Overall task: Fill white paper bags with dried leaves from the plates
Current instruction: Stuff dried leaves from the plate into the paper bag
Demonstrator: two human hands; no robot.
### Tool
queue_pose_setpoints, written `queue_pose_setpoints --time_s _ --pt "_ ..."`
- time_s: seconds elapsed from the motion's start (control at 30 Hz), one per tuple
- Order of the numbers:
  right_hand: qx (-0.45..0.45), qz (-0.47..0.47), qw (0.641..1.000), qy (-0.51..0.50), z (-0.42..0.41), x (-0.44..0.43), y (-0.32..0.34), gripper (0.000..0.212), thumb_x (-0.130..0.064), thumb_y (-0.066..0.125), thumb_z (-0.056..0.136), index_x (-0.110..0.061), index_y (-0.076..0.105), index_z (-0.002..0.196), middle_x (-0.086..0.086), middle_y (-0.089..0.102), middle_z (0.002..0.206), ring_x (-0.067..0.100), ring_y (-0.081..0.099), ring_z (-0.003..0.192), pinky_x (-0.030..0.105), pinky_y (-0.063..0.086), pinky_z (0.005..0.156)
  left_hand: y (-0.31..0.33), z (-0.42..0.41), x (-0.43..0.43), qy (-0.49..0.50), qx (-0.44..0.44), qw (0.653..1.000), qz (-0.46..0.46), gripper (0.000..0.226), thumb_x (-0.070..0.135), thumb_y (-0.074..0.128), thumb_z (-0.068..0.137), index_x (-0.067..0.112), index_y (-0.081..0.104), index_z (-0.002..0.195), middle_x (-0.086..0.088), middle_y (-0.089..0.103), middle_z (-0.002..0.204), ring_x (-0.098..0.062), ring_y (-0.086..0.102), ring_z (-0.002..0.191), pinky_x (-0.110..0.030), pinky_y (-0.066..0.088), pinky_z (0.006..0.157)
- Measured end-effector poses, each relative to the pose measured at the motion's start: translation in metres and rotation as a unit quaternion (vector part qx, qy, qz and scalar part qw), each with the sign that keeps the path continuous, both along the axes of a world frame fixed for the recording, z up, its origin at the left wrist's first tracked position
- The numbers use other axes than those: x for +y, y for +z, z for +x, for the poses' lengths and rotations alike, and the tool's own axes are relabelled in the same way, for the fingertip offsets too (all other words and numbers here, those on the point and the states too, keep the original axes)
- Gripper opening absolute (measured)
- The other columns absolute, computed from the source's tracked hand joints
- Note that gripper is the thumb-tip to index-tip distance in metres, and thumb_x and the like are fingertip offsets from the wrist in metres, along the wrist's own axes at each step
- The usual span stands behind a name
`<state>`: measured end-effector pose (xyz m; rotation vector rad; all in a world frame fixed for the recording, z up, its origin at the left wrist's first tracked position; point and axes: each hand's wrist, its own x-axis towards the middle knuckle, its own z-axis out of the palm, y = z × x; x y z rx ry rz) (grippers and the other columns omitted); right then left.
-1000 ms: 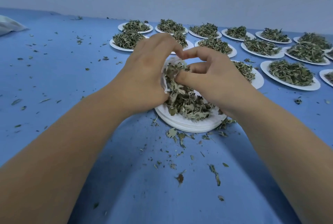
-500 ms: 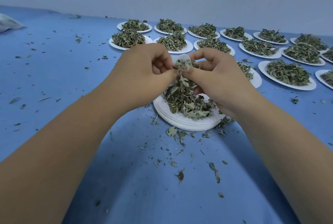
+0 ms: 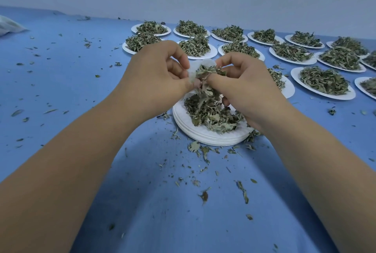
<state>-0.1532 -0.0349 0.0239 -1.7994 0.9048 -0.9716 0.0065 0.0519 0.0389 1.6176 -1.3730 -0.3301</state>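
A small white paper bag (image 3: pixel 207 63) hangs between both hands above a stack of white plates (image 3: pixel 209 138) that carries a heap of dried leaves (image 3: pixel 209 113). My left hand (image 3: pixel 154 78) pinches the bag's left edge. My right hand (image 3: pixel 246 86) grips a clump of dried leaves at the bag's mouth, thumb pressed into them. Leaves stick out of the bag's top and trail down to the heap. Most of the bag is hidden behind my fingers.
Several white plates heaped with dried leaves (image 3: pixel 323 82) stand in rows at the back and right of the blue table (image 3: pixel 61 82). Leaf crumbs (image 3: pixel 203 195) lie scattered in front of the stack. A white bag (image 3: pixel 8 27) lies at the far left edge.
Both hands have risen a little with the bag and drawn slightly apart; my right thumb has pushed more leaves into the bag's mouth.
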Motion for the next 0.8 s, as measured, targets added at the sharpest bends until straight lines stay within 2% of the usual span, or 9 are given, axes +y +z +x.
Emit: queue_pose_setpoints --time_s 0.1,0.23,0.33,0.43,0.5,0.57,0.63,0.7,0.8 --pt "0.031 -0.035 0.998 -0.033 0.000 -0.001 0.000 0.019 -0.029 0.077 0.078 -0.022 0.063 0.089 0.019 0.064 0.081 0.010 0.043 0.049 0.026 0.042 0.045 0.001 -0.004 0.003 -0.032 -0.011 0.999 -0.005 0.030 0.014 0.085 0.077 0.024 0.057 0.078 0.001 0.071 0.070 -0.018 0.071 0.065 -0.036 0.061 0.070" --pt "0.066 -0.040 0.995 -0.059 0.000 -0.005 0.001 0.018 -0.024 0.076 0.074 -0.022 0.061 0.084 -0.008 0.048 0.060 0.006 0.037 0.044 0.021 0.036 0.043 0.002 -0.006 0.006 -0.072 0.007 0.997 -0.024 0.034 0.007 0.084 0.077 0.017 0.052 0.077 -0.005 0.071 0.075 -0.028 0.070 0.068 -0.040 0.059 0.068" --pt "0.076 -0.036 0.992 -0.097 0.002 -0.005 0.002 0.018 -0.019 0.068 0.065 -0.020 0.060 0.080 -0.011 0.043 0.054 0.008 0.036 0.045 0.022 0.033 0.044 0.002 -0.011 0.008 -0.113 0.023 0.993 -0.034 0.038 0.002 0.083 0.077 0.015 0.048 0.075 -0.006 0.071 0.078 -0.035 0.066 0.072 -0.043 0.058 0.068" --pt "0.083 -0.068 0.987 -0.120 0.005 -0.001 0.005 0.018 -0.015 0.063 0.062 -0.022 0.056 0.078 -0.010 0.045 0.058 0.003 0.034 0.043 0.017 0.031 0.039 0.001 -0.015 0.008 -0.144 0.009 0.988 -0.047 0.037 0.000 0.082 0.077 0.011 0.047 0.075 -0.006 0.070 0.079 -0.032 0.066 0.074 -0.042 0.058 0.069" --pt "0.072 -0.071 0.986 -0.132 0.008 0.003 0.006 0.022 -0.019 0.063 0.061 -0.024 0.054 0.080 -0.010 0.047 0.064 0.006 0.038 0.049 0.019 0.031 0.042 -0.001 -0.014 0.007 -0.143 -0.002 0.988 -0.056 0.034 0.002 0.082 0.078 0.009 0.049 0.077 -0.005 0.070 0.079 -0.028 0.067 0.073 -0.040 0.059 0.069" --pt "0.026 -0.029 0.991 -0.126 0.010 0.006 0.006 0.026 -0.021 0.064 0.061 -0.024 0.052 0.084 -0.005 0.051 0.070 0.011 0.047 0.053 0.023 0.034 0.045 -0.004 -0.013 0.005 -0.119 -0.023 0.991 -0.063 0.030 0.005 0.081 0.079 0.011 0.052 0.079 -0.001 0.069 0.077 -0.016 0.068 0.068 -0.030 0.058 0.064" --pt "-0.025 0.030 0.994 -0.097 0.009 0.008 0.007 0.028 -0.017 0.076 0.072 -0.020 0.052 0.085 0.005 0.057 0.079 0.013 0.059 0.052 0.024 0.039 0.044 -0.006 -0.011 0.002 -0.075 -0.046 0.994 -0.070 0.026 0.009 0.079 0.081 0.016 0.054 0.078 0.003 0.066 0.073 -0.003 0.063 0.062 -0.019 0.051 0.060" --pt "-0.058 0.073 0.994 -0.056 0.006 0.009 0.009 0.030 -0.015 0.083 0.081 -0.017 0.053 0.085 0.009 0.062 0.083 0.013 0.067 0.054 0.024 0.045 0.045 -0.009 -0.009 0.000 -0.031 -0.060 0.995 -0.074 0.021 0.012 0.075 0.082 0.019 0.056 0.080 0.004 0.064 0.074 -0.002 0.059 0.059 -0.018 0.048 0.060" --pt "-0.075 0.081 0.994 -0.001 0.001 0.012 0.009 0.017 -0.011 0.078 0.086 -0.014 0.062 0.083 -0.002 0.065 0.074 0.012 0.070 0.062 0.032 0.060 0.063 -0.010 -0.002 -0.002 0.024 -0.074 0.994 -0.074 0.019 0.016 0.072 0.081 0.025 0.055 0.081 0.008 0.062 0.072 -0.006 0.063 0.063 -0.015 0.045 0.061"
